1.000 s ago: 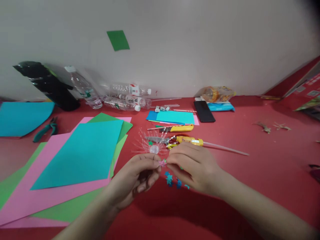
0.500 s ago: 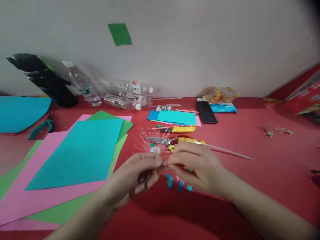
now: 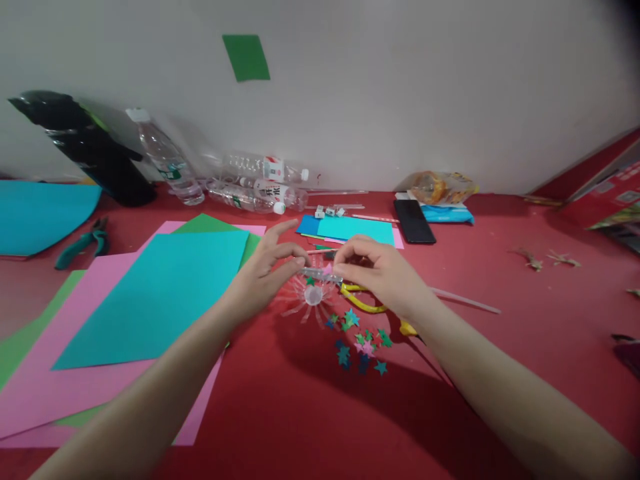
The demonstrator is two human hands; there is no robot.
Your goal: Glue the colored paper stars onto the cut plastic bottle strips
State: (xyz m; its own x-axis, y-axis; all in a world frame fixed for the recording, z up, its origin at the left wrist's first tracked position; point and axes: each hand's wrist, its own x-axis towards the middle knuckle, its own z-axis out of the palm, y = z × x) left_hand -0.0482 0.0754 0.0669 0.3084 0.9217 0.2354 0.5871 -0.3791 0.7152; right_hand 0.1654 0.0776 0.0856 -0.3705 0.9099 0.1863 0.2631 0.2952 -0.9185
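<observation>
My right hand [image 3: 383, 270] is closed in a pinch on a small pink paper star [image 3: 327, 269]. Facing it, my left hand [image 3: 273, 267] has thumb and forefinger pinched together, the other fingers raised; what lies between them is too small to make out. Just below both hands is a clear plastic bottle piece [image 3: 313, 295], cut into strips that fan out around its round middle. A green star [image 3: 311, 281] sits on one strip. Scissors with yellow handles [image 3: 367, 307] lie partly beneath my right hand. Several small coloured stars [image 3: 343, 357] are scattered nearer me.
Coloured paper sheets [image 3: 150, 300] and pliers [image 3: 83, 245] lie left. Against the wall are a black umbrella-like object [image 3: 100, 157], an upright bottle [image 3: 167, 160] and bottles lying down [image 3: 250, 197]. Small paper pieces [image 3: 355, 230], a phone [image 3: 415, 222] and a straw [image 3: 467, 301] lie beyond and right.
Both hands have moved up and away from me, over the far side of the cut bottle piece. More stars and the bottle piece are now uncovered. The pink star shows at my right fingertips.
</observation>
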